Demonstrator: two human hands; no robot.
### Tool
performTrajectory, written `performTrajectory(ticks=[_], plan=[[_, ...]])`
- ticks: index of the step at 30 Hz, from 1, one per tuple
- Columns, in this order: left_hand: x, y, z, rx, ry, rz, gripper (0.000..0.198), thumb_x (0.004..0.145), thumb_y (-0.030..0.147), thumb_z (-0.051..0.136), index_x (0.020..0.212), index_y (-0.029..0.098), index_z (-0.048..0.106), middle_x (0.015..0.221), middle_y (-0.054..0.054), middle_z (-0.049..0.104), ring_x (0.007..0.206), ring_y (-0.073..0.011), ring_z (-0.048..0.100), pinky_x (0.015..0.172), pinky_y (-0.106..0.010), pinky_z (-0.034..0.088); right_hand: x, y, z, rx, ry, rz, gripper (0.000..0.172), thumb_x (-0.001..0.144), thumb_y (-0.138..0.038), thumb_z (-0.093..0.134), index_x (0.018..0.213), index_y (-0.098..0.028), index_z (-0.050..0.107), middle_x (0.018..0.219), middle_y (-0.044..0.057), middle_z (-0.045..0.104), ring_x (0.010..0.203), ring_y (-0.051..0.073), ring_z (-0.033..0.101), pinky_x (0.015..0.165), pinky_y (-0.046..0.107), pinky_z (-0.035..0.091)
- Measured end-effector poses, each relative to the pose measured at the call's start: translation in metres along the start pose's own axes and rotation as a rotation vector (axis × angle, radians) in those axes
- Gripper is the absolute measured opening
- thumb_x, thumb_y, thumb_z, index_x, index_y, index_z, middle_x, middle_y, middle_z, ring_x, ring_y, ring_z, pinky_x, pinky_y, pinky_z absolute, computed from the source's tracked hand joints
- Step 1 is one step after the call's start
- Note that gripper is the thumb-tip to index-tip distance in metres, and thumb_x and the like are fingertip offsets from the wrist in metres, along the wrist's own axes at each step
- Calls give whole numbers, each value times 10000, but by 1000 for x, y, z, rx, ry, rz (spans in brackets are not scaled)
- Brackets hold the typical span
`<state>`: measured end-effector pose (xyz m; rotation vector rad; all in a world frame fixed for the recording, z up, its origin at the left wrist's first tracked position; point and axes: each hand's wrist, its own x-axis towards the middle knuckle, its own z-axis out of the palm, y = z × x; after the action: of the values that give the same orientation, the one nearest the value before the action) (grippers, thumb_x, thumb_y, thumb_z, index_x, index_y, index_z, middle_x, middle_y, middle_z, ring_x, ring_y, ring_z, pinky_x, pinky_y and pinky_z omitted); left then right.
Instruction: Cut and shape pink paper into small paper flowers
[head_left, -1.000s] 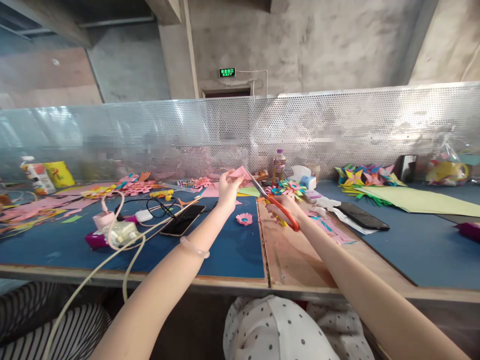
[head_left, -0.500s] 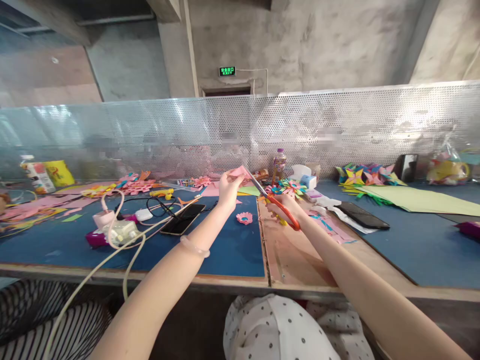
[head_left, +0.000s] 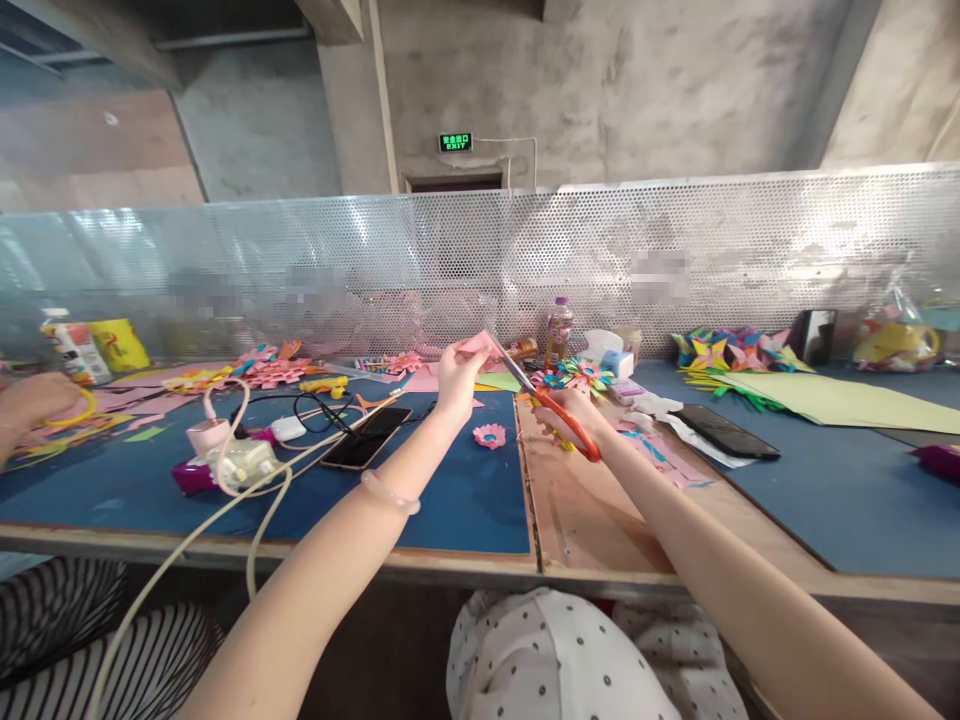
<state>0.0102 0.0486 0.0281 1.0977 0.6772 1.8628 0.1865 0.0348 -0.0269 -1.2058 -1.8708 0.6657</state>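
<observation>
Between the fingers of my left hand [head_left: 457, 380] is a folded piece of pink paper [head_left: 480, 343], raised above the table. My right hand [head_left: 571, 415] grips scissors [head_left: 562, 418] with orange handles. Their blades meet the right edge of the pink paper; whether they are parted there is too small to tell. Below, on the blue mat [head_left: 465, 510], lies a small pink paper flower [head_left: 490, 436] with a blue centre. Just beyond my right hand sit colourful paper flowers [head_left: 589, 375].
Left of my arm lie a phone [head_left: 366, 438], cables and a power strip [head_left: 247, 465]. A co-worker's hand [head_left: 37, 405] is at the far left among paper strips. A bottle [head_left: 559, 330] stands behind; a black phone [head_left: 726, 432] and green paper sheets [head_left: 847, 400] lie right.
A co-worker's hand with a yellow ring-shaped thing has come further into view at the far left. My hands, the pink paper and the scissors stay almost in place.
</observation>
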Motion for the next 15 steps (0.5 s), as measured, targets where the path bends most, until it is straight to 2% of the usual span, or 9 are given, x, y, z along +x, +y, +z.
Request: performTrajectory(ticks=[7,15], plan=[[2,-4,-1,-29,-20,-8,341,621,107,703,907,155,525,753,-14,610,712,-155,616,754,-327,466,-1,1,1,-17,15,-21,194,709,-307,492,700,-136,584,574,20,569,455,135,561,362,196,429],[2,-4,0,-18,-48,7,312,626,113,696,893,147,538,752,-26,623,682,-153,613,719,-322,470,-3,-8,-3,-138,33,-67,178,698,-285,476,642,-136,556,531,8,549,464,116,526,415,192,379]])
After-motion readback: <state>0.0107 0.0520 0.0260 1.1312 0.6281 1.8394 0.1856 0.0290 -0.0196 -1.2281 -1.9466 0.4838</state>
